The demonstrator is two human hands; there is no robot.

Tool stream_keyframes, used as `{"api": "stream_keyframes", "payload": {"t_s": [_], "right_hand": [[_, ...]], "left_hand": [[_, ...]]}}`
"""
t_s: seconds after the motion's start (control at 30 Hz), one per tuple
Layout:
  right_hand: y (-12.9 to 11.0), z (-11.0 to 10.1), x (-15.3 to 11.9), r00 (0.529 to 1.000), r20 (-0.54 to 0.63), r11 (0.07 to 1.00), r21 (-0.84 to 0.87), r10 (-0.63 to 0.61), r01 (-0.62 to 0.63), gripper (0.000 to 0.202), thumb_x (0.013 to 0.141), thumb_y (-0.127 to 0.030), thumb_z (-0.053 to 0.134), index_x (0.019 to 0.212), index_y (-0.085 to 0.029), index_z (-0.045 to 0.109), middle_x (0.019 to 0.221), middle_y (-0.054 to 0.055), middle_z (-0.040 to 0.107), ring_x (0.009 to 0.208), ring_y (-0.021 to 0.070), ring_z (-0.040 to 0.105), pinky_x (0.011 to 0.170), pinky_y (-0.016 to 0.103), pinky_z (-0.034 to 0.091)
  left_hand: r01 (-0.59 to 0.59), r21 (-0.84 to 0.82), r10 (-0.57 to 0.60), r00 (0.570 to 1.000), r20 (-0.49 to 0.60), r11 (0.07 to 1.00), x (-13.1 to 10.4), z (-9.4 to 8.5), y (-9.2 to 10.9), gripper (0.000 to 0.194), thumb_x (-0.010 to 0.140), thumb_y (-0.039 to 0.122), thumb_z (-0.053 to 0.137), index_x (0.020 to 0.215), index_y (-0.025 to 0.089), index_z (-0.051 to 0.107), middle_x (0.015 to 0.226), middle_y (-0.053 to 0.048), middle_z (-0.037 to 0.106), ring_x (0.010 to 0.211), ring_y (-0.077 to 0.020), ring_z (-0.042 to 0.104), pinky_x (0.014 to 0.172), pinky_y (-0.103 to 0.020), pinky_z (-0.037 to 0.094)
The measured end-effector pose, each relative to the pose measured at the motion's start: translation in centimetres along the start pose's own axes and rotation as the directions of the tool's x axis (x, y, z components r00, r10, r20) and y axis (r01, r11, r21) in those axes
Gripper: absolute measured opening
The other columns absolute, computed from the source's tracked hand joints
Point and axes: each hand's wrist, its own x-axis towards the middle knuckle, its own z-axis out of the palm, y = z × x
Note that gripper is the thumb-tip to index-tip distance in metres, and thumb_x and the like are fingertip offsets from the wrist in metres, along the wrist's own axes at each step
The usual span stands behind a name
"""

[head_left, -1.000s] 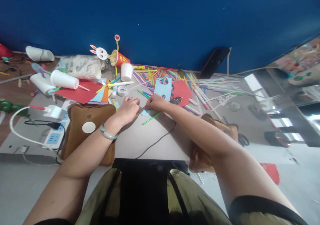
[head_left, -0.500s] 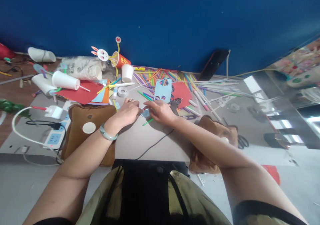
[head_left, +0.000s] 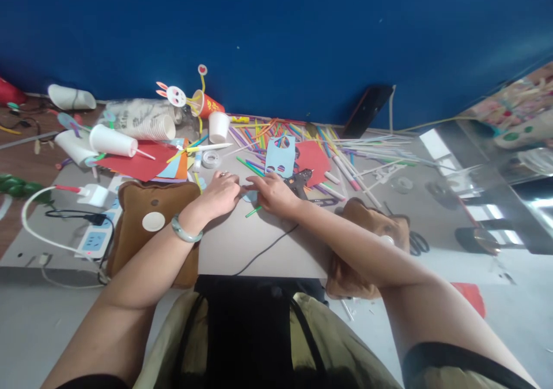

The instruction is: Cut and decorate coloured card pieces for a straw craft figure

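The blue wall (head_left: 276,31) fills the far side of the view, and in front of it a grey table (head_left: 242,245) runs left to right, crowded along its far half with a spread of coloured straws (head_left: 328,141), red paper (head_left: 138,161), white paper cups (head_left: 110,140) and a roll of tape (head_left: 211,158); a brown cushion (head_left: 147,216) lies near the left forearm and a power strip (head_left: 93,240) further left. At the middle of the table the left hand (head_left: 220,193) and the right hand (head_left: 272,192) meet fingertip to fingertip over a small light-blue paper piece (head_left: 249,196) lying flat, with a green straw (head_left: 253,211) just beside it; both hands are curled, pinching or pressing the piece, though which I cannot tell. Such thin paper seems best handled with light, even pressure, the left hand steadying while the right does the fine work.
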Motion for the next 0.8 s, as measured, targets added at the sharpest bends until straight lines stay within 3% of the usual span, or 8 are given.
{"api": "stream_keyframes", "payload": {"t_s": [0.07,0.13,0.23,0.4,0.57,0.8], "right_hand": [[-0.2,-0.7,0.1,0.983,-0.026,0.959,0.225,0.180,-0.170,0.053,0.076,-0.006,0.047,0.127,-0.018,0.044,0.108,0.010,0.075,0.086,0.0214,0.068,0.083,0.039,0.048],[-0.4,-1.5,0.2,0.932,-0.064,0.871,0.383,0.358,-0.308,0.050,0.076,-0.010,0.046,0.125,-0.020,0.046,0.109,0.008,0.076,0.075,0.0178,0.067,0.073,0.034,0.051],[-0.7,-2.8,-0.2,0.868,-0.143,0.816,0.440,0.476,-0.375,0.041,0.076,-0.012,0.046,0.116,-0.020,0.053,0.102,0.006,0.077,0.070,0.0166,0.066,0.067,0.032,0.051],[-0.7,-3.9,-2.1,0.858,-0.222,0.859,0.349,0.464,-0.374,0.034,0.077,-0.012,0.049,0.109,-0.020,0.058,0.093,0.003,0.078,0.060,0.0152,0.064,0.062,0.030,0.050],[-0.2,-5.0,-4.4,0.875,-0.340,0.936,0.191,0.345,-0.294,0.020,0.079,-0.013,0.052,0.093,-0.021,0.064,0.089,0.004,0.077,0.085,0.0219,0.071,0.082,0.036,0.050],[0.0,-5.3,-6.4,0.905,-0.313,0.956,0.043,0.290,-0.291,0.015,0.085,-0.017,0.051,0.085,-0.021,0.066,0.082,0.005,0.075,0.076,0.0217,0.067,0.082,0.038,0.046]], "left_hand": [[0.017,-0.040,-0.017,1.000,0.004,0.999,0.0,0.1,-0.1,0.032,0.088,0.014,0.048,0.102,0.022,0.076,0.092,-0.011,0.064,0.096,-0.0284,0.059,0.086,-0.043,0.035],[0.024,-0.084,-0.024,1.000,-0.001,0.996,0.1,0.2,-0.3,0.034,0.087,0.014,0.047,0.106,0.022,0.075,0.094,-0.010,0.066,0.096,-0.0281,0.059,0.085,-0.042,0.036],[0.016,-0.157,-0.019,1.000,-0.012,0.987,0.2,0.5,-0.6,0.035,0.086,0.012,0.047,0.106,0.021,0.075,0.097,-0.009,0.068,0.097,-0.0271,0.061,0.088,-0.042,0.036],[0.039,-0.212,-0.058,0.995,-0.083,0.977,0.5,0.7,-0.9,0.032,0.085,0.010,0.049,0.099,0.021,0.075,0.100,-0.009,0.070,0.102,-0.0272,0.060,0.088,-0.043,0.035],[0.003,-0.101,-0.014,0.994,-0.110,0.995,0.4,1.0,-0.6,0.029,0.091,0.018,0.051,0.109,0.023,0.073,0.096,-0.010,0.065,0.098,-0.0268,0.057,0.084,-0.042,0.034],[-0.037,-0.004,0.037,0.997,-0.062,0.999,0.0,0.9,-0.1,0.029,0.091,0.017,0.049,0.102,0.022,0.075,0.093,-0.010,0.061,0.093,-0.0262,0.054,0.083,-0.042,0.035]]}}
